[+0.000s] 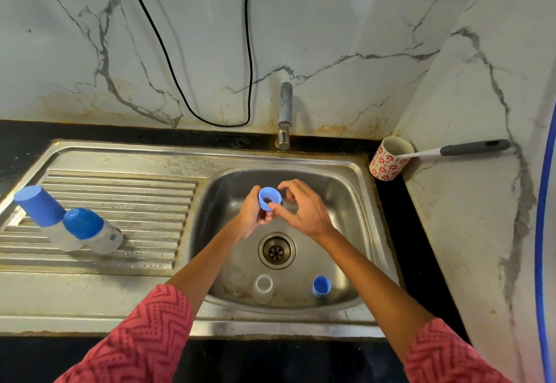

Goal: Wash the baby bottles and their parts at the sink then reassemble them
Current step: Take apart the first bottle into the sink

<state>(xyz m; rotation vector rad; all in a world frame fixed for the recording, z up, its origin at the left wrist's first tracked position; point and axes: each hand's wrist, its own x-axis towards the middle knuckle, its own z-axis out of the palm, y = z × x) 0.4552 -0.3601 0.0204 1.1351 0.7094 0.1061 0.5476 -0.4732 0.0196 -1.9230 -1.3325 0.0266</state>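
Note:
My left hand (254, 212) grips a light blue screw ring (269, 198) over the steel sink basin (340, 202), its open side facing up. My right hand (302, 206) touches the ring's near edge with the thumb, and its fingers curl above the far edge. A clear bottle body (264, 288) stands at the basin's front. To its right stands a blue cap (321, 285). Two capped bottles (45, 217) (91, 230) stand on the drainboard (126, 199) at the left.
The tap (285, 115) rises behind the basin, with no water seen running. A red-patterned mug (389, 158) holding a grey-handled brush (472, 147) stands at the back right corner. A black cable (249, 51) hangs on the marble wall. The drain (276, 250) lies mid-basin.

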